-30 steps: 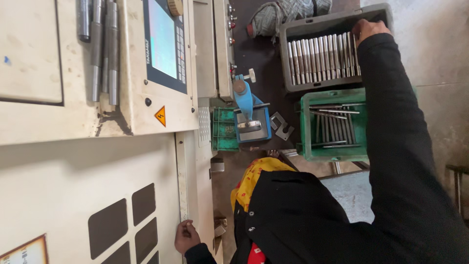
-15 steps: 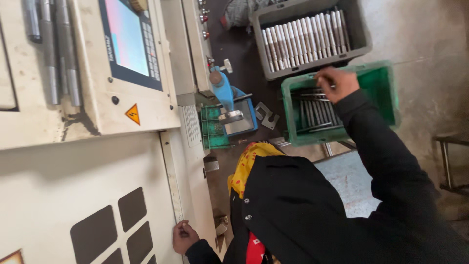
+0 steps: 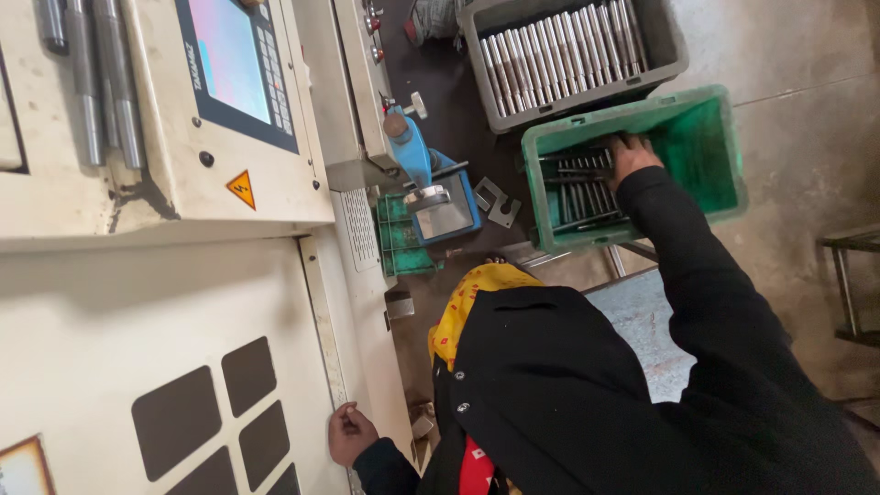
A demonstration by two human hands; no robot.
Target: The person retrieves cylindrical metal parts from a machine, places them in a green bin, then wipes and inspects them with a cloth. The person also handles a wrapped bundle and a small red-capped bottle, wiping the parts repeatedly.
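So the floor here is bare grey concrete (image 3: 807, 119), a bit grubby, and a big cream-coloured metal machine cabinet (image 3: 137, 321) is taking up the whole left side. A control panel with a lit screen (image 3: 234, 60) is sitting high on it, with a small yellow triangular warning sticker (image 3: 241, 189) just below and dark brown rounded squares (image 3: 211, 412) lower on the door.

The person in the black jacket is reaching the right hand (image 3: 631, 156) into a green plastic crate (image 3: 706, 137) on the floor, fingers curled down over the dark steel rods (image 3: 577, 188) lying inside; can't tell if it's actually gripping one. Just beside that, a grey plastic crate (image 3: 665, 41) is holding a neat row of shiny metal rods (image 3: 559, 50).

The left hand (image 3: 350, 433) is resting loosely closed against the cabinet's door edge, holding nothing that shows. A blue clamp-like fixture (image 3: 426, 179) is sitting between cabinet and crates.
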